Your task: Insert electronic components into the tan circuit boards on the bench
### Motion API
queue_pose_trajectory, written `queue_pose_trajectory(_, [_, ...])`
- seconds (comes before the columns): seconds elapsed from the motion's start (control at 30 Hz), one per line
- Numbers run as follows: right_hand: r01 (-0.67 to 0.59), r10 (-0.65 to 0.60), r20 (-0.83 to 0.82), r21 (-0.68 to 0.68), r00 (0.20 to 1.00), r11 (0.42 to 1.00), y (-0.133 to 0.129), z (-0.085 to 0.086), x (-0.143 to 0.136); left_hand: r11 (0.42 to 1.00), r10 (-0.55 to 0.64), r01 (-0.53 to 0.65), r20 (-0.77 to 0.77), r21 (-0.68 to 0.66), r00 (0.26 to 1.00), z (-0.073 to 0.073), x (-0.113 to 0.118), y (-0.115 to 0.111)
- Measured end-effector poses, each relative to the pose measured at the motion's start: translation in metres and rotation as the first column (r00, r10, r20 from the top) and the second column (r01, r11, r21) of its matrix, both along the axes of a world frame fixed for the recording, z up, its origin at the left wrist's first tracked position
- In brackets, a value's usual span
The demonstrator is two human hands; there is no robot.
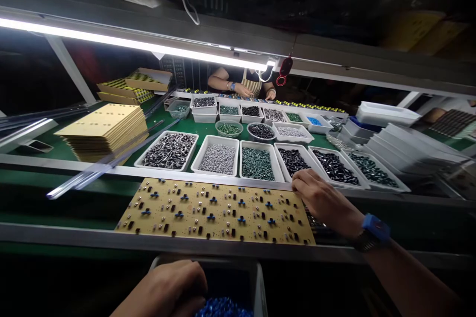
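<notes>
A tan circuit board lies on the near rails, dotted with black, silver and blue components. My right hand, with a blue band on its wrist, is at the board's upper right corner, just in front of a white tray of black components. Its fingers are bent and closed together; whatever they pinch is hidden. Below the board, my left hand reaches over the left side of a bin holding small blue components. The left fingers curl inward, and their tips are hidden from view.
White trays of silver, grey, green and black parts line the green bench. At left stands a stack of bare boards beside clear plastic strips. Empty white trays are piled at right. Another person's hands work across the bench.
</notes>
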State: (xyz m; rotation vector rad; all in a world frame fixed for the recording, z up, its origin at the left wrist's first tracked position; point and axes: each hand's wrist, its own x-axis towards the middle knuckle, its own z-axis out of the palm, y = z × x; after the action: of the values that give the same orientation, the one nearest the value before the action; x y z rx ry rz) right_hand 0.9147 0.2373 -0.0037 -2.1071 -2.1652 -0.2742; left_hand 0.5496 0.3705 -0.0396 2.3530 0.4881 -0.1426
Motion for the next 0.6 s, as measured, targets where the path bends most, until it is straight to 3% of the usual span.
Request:
queue_pose_trajectory(0.13, [-0.026, 0.027, 0.054, -0.018, 0.998, 1.0, 0.003, 0.0, -0.001, 0.999, -0.035, 0.036, 0.147, -0.004, 0.988, -0.001, -0.001, -0.001])
queue_pose_trajectory(0.23, [-0.026, 0.026, 0.065, -0.005, 0.998, 1.0, 0.005, -0.001, 0.001, 1.0, 0.009, -0.014, 0.238, 0.017, 0.971, -0.004, -0.002, -0.003])
queue_pose_trajectory(0.4, [0.05, -0.055, 0.032, 0.154, 0.998, 0.987, -0.007, 0.005, -0.011, 0.992, 0.122, -0.113, 0.234, -0.051, 0.965, -0.005, -0.002, 0.001])
queue_pose_trajectory(0.47, [0.085, -0.066, -0.086, 0.23, 0.994, 0.969, -0.015, 0.002, -0.038, 0.989, 0.139, -0.125, 0.186, -0.083, 0.973, 0.005, 0.006, 0.006])
queue_pose_trajectory(0.53, [0.077, 0.017, -0.385, 0.226, 0.923, 0.971, -0.02, -0.012, -0.082, 0.984, 0.175, -0.164, 0.175, -0.073, 0.969, 0.02, 0.023, 0.011])
queue_pose_trajectory(0.57, [0.014, 0.047, -0.485, 0.122, 0.873, 0.992, -0.02, -0.023, -0.108, 0.983, 0.183, -0.176, 0.191, -0.051, 0.964, 0.028, 0.036, 0.013])
queue_pose_trajectory(0.6, [-0.142, 0.145, -0.492, 0.042, 0.858, 0.989, -0.018, -0.038, -0.134, 0.984, 0.177, -0.177, 0.224, -0.02, 0.958, 0.036, 0.05, 0.014])
